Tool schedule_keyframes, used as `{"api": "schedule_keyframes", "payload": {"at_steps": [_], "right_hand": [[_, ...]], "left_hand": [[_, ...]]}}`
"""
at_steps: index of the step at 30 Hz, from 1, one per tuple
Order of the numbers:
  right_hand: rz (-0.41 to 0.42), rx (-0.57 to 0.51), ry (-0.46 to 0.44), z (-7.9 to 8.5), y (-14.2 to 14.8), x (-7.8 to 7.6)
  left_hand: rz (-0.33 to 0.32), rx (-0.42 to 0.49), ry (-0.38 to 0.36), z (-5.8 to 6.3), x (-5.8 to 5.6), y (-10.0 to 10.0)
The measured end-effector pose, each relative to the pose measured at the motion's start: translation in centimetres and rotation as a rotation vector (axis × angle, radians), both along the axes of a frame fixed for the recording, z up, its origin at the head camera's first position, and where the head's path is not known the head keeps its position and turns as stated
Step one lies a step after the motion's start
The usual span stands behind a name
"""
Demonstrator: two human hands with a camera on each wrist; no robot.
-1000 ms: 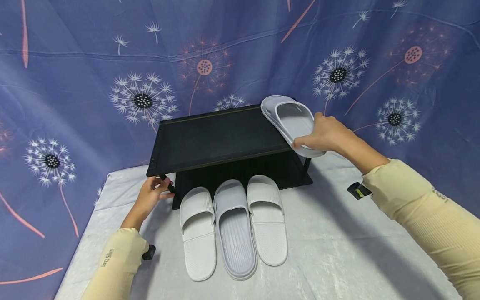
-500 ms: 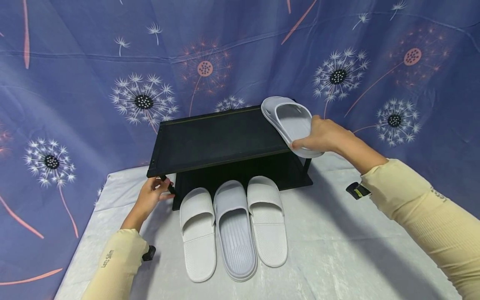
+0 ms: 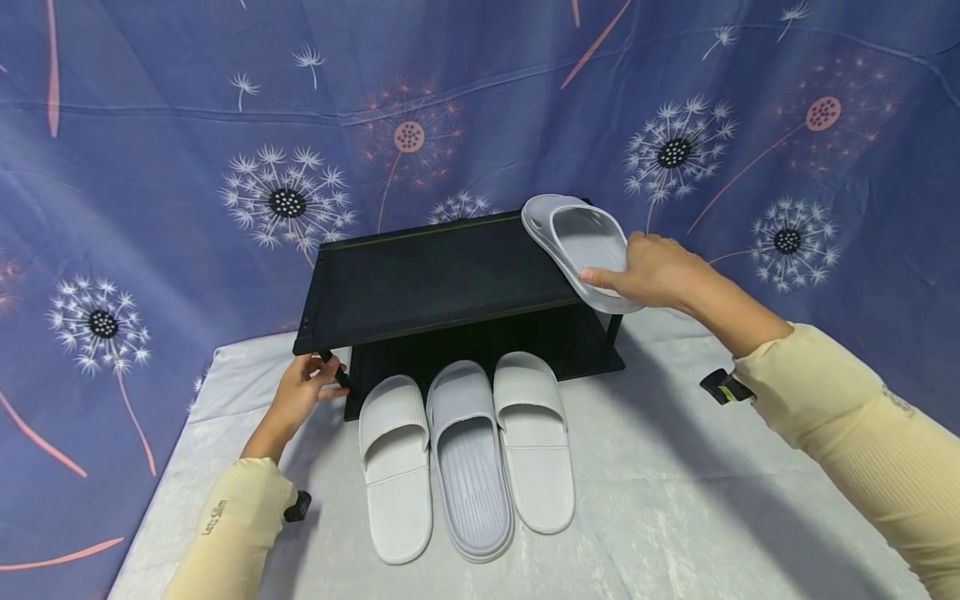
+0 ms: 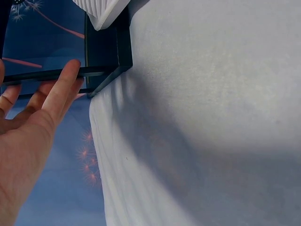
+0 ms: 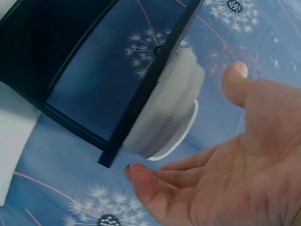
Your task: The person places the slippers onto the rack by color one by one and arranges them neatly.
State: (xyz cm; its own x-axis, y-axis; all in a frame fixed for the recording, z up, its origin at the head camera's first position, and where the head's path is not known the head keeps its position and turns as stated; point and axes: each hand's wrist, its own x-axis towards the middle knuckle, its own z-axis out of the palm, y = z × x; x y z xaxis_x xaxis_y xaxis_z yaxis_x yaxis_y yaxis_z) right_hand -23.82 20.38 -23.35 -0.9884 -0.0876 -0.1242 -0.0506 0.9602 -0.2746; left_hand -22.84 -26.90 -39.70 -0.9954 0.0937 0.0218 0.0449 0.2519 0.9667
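A light grey slipper [image 3: 543,229] lies on the right end of the black shoe rack's top shelf [image 3: 420,275], its heel reaching past the front edge. My right hand [image 3: 663,267] is at that heel in the head view. In the right wrist view its thumb [image 5: 237,82] and fingers are spread, with a gap between them and the slipper [image 5: 164,113]. With my left hand [image 3: 300,387] I hold the rack's left leg [image 4: 47,75], fingers around the thin black bar. A white slipper [image 3: 397,500], another grey slipper [image 3: 476,492] and a second white slipper [image 3: 540,475] stand in a row.
The three slippers have their toes at the rack's lower shelf [image 3: 600,360]. A pale cloth [image 3: 675,500] covers the table beneath. Close behind the rack hangs a blue curtain [image 3: 525,108] printed with dandelions.
My right thumb has come up off the slipper's heel, and that forearm has shifted slightly right. The slipper, the left hand and the rack look the same.
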Motion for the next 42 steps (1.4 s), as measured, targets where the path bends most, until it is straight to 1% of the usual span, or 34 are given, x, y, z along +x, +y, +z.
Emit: {"api": "schedule_keyframes", "payload": {"at_steps": [3,6,15,19,23,29,33,36,40,42], "right_hand": [[-0.03,0.018,-0.005,0.4,-0.4,0.6],[-0.044,0.032,0.019,0.7,-0.9,1.3],[-0.03,0.04,0.164,0.8,-2.2,3.9],[-0.018,0.052,0.253,0.7,-2.9,5.1],[-0.008,0.023,0.303,0.5,-3.4,6.5],[0.003,-0.038,0.315,0.1,-4.1,8.1],[0.012,-0.078,0.336,-0.6,-4.5,8.9],[0.021,-0.101,0.343,-1.3,-4.9,9.5],[0.026,-0.127,0.34,-2.3,-5.3,10.2],[0.027,-0.141,0.34,-2.8,-5.5,10.4]], "left_hand": [[-0.001,0.005,0.007,-0.1,0.1,0.0],[0.0,0.003,0.014,-0.2,0.1,0.0],[-0.005,-0.003,0.011,-0.2,0.1,0.0],[-0.001,-0.01,0.013,-0.2,0.0,0.0],[-0.003,-0.008,0.021,-0.2,-0.1,-0.2],[-0.009,-0.011,0.017,-0.2,-0.2,-0.2],[-0.008,-0.018,0.015,-0.1,-0.2,-0.2],[-0.009,-0.017,0.016,-1.0,-0.7,-0.7],[-0.005,-0.025,0.023,-2.4,-1.5,-1.3],[-0.002,-0.035,0.027,-2.6,-1.6,-1.4]]}}
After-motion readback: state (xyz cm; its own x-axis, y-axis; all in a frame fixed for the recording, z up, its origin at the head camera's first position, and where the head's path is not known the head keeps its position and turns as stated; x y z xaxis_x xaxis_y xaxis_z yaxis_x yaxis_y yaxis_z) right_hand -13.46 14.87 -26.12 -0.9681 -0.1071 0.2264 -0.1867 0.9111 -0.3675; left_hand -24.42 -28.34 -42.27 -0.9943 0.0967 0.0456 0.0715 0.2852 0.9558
